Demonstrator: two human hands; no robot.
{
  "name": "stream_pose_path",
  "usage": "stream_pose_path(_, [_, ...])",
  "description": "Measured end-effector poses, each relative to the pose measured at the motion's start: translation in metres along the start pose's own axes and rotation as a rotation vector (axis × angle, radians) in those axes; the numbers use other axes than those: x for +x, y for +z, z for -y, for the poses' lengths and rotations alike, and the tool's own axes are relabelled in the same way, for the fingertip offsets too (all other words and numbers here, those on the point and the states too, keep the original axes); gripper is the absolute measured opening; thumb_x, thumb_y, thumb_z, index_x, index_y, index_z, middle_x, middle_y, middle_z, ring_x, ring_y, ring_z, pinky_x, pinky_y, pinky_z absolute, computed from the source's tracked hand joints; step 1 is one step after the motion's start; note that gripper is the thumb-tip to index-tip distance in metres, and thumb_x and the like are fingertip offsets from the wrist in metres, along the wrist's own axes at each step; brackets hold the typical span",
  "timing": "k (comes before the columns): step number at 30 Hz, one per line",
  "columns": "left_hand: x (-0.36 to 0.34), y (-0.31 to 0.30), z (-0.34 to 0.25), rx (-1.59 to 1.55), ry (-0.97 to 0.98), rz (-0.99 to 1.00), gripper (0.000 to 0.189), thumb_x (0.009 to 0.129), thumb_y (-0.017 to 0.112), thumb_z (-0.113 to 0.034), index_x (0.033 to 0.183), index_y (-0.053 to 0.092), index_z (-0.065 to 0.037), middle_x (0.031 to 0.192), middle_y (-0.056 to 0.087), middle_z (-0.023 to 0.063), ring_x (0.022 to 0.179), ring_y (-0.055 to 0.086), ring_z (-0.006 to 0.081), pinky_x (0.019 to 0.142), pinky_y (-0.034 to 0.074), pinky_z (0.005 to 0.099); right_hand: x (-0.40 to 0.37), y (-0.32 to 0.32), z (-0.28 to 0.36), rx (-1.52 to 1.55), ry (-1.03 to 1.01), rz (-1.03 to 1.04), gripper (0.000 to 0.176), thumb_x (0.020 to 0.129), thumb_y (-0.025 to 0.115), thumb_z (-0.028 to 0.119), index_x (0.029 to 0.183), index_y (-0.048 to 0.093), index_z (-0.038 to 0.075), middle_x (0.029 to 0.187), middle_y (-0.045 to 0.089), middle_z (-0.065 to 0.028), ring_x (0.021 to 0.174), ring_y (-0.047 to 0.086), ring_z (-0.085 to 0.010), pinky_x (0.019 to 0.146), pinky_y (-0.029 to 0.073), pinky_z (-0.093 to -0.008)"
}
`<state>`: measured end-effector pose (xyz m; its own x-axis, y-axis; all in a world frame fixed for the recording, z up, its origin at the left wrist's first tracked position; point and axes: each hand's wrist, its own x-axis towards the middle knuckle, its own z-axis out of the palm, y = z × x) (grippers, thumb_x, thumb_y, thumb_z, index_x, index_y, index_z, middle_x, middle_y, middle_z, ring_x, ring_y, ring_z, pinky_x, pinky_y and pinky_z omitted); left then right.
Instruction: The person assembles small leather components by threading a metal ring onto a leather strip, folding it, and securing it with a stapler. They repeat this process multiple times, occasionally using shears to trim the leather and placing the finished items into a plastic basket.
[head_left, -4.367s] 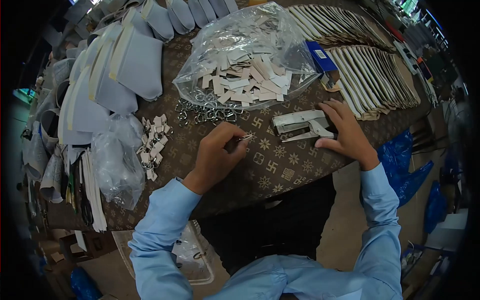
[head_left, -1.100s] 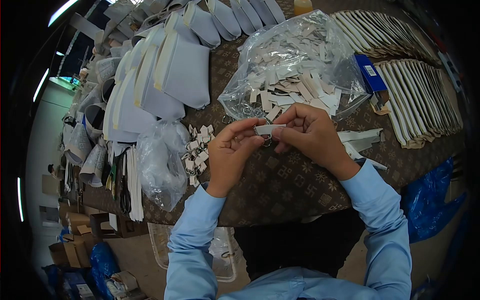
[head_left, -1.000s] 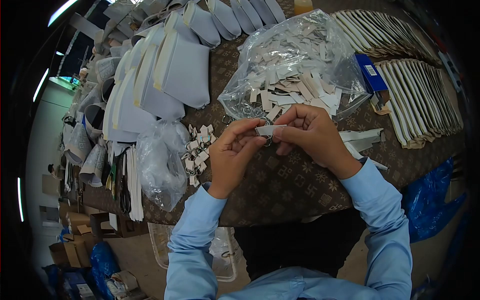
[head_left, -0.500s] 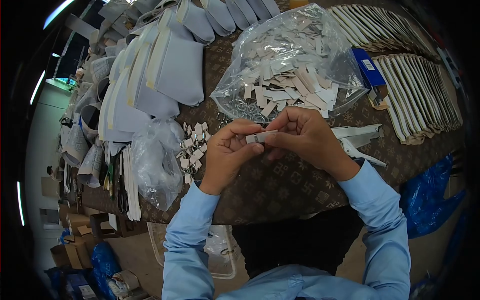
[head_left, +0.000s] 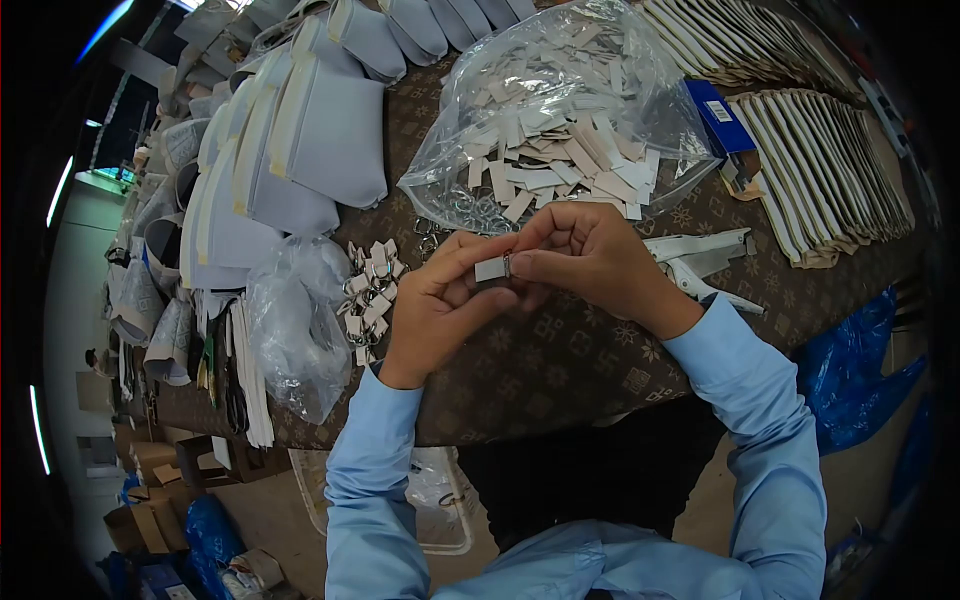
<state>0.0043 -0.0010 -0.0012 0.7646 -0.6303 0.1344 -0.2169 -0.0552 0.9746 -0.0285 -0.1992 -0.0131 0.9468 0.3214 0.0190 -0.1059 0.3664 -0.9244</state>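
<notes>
Both the left hand (head_left: pixel 440 305) and the right hand (head_left: pixel 588 262) pinch one tab (head_left: pixel 490 270) over the worktop (head_left: pixel 540 375), with the stapler (head_left: pixel 706 256) at its three o'clock, and matching the tab's ends while seating the ring (head_left: pixel 508 265) snugly in the fold should probably keep it square.

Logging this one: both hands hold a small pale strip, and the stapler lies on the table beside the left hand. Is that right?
Not quite: the side is wrong. The head view shows the stapler on the table beside the right hand, not the left hand. Both hands do hold a small pale strip.
</notes>
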Motion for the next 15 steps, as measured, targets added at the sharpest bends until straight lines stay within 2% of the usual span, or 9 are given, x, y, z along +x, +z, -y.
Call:
stream_pose_path(4, [-0.001, -0.009, 0.014, -0.222, -0.042, -0.069, 0.039, 0.08, 0.065, -0.001, 0.118, 0.056, 0.001, 0.099, 0.056, 0.003, 0.085, 0.053, 0.0073, 0.073, 0.043, 0.0182, 0.0, -0.001, 0.004, -0.003, -0.049, -0.026, 0.014, 0.084, 0.063, 0.006, 0.091, 0.056, -0.004, 0.081, 0.063, -0.0103, 0.069, 0.065, -0.0157, 0.061, 0.054, -0.0255])
stream_pose_path(6, [0.0, -0.011, 0.018, -0.494, -0.064, -0.007, 0.041, 0.082, 0.063, -0.004, 0.12, 0.053, 0.004, 0.101, 0.058, 0.0062, 0.092, 0.056, 0.0108, 0.079, 0.046, 0.0216, 0.0, 0.0, 0.003, 0.009, -0.055, -0.018, 0.015, 0.084, 0.064, 0.007, 0.09, 0.056, -0.004, 0.08, 0.063, -0.0099, 0.066, 0.064, -0.0153, 0.058, 0.053, -0.0246])
stream_pose_path(10, [0.002, -0.008, 0.02, -0.468, -0.059, 0.079, 0.043, 0.083, 0.063, -0.005, 0.122, 0.05, 0.005, 0.105, 0.058, 0.0081, 0.096, 0.057, 0.0131, 0.082, 0.047, 0.0244, -0.002, 0.005, -0.001, -0.035, -0.047, 0.059, 0.014, 0.083, 0.064, 0.006, 0.089, 0.055, -0.004, 0.078, 0.063, -0.0098, 0.066, 0.065, -0.015, 0.058, 0.053, -0.0238])
stream_pose_path(12, [0.006, 0.002, 0.012, -0.349, 0.081, 0.047, 0.038, 0.084, 0.062, -0.004, 0.12, 0.051, 0.006, 0.107, 0.056, 0.0084, 0.095, 0.058, 0.0132, 0.081, 0.047, 0.024, -0.003, 0.005, -0.002, -0.029, -0.045, 0.051, 0.013, 0.083, 0.064, 0.005, 0.088, 0.055, -0.004, 0.078, 0.063, -0.0098, 0.066, 0.065, -0.0146, 0.058, 0.053, -0.0233])
stream_pose_path(13, [0.004, 0.001, 0.009, -0.35, 0.08, 0.045, 0.038, 0.084, 0.062, -0.004, 0.12, 0.051, 0.006, 0.107, 0.056, 0.0084, 0.095, 0.058, 0.0132, 0.081, 0.047, 0.024, -0.003, 0.004, -0.002, -0.063, -0.038, 0.04, 0.012, 0.083, 0.063, 0.004, 0.088, 0.055, -0.004, 0.078, 0.063, -0.0097, 0.065, 0.064, -0.0142, 0.058, 0.053, -0.023])
stream_pose_path(15, [0.002, -0.004, 0.006, -0.027, 0.063, 0.102, 0.033, 0.085, 0.06, -0.002, 0.116, 0.053, 0.006, 0.108, 0.055, 0.0088, 0.093, 0.059, 0.0136, 0.081, 0.048, 0.0244, -0.004, 0.004, -0.003, -0.098, -0.034, 0.022, 0.012, 0.084, 0.063, 0.004, 0.087, 0.055, -0.004, 0.078, 0.063, -0.0095, 0.065, 0.064, -0.0138, 0.057, 0.053, -0.0226])
